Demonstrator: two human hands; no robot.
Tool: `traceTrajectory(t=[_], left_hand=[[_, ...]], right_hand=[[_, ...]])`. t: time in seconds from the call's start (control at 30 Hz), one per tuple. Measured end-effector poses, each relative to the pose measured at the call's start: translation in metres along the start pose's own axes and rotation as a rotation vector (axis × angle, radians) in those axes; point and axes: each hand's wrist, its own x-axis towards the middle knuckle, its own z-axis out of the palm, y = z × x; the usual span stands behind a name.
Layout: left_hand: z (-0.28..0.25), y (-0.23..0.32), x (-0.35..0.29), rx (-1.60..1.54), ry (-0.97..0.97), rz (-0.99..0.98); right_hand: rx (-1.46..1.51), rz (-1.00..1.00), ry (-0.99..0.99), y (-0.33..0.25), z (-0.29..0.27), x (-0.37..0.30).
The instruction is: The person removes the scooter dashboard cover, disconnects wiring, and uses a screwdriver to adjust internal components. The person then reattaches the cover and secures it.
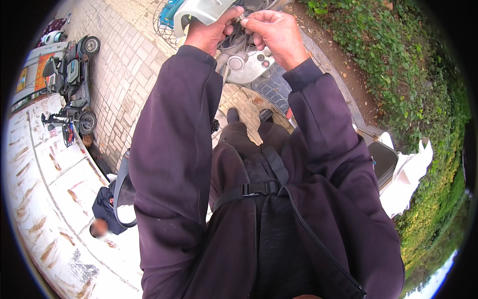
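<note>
Both my hands meet at the top edge, over a bundle of dark wires (242, 42) on a scooter's opened front. My left hand (208, 34) is closed beside a pale grey-green curved scooter panel (203, 11), its thumb and fingers pinched on the wires. Facing it, my right hand (279, 36) pinches a wire end between thumb and forefinger. The fingertips nearly touch around a small light piece, too small to make out. Below the wires lies the scooter's light grey body (245, 70) with a round part, next to a dark ribbed footboard (273, 85).
A wire basket (164, 25) with something blue in it is beyond the panel. Parked scooters (74, 70) and a seated person (109, 209) are at left. At right, a curb borders green bushes (388, 55); a white bag (411, 174) hangs near a dark box (382, 158).
</note>
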Motion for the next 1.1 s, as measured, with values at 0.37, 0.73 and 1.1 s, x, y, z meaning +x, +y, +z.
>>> traceTrajectory(t=[0.37, 0.73, 1.1], left_hand=[[-0.003, -0.004, 0.001, -0.027, 0.000, 0.018], [-0.004, -0.001, 0.004, -0.056, -0.012, -0.027], [-0.006, 0.007, -0.002, 0.035, -0.100, 0.052]], right_hand=[[-0.245, -0.101, 0.024, -0.006, 0.004, -0.005], [-0.529, -0.313, 0.133, -0.005, 0.012, -0.007], [-0.462, -0.268, 0.111, 0.004, 0.007, -0.001]])
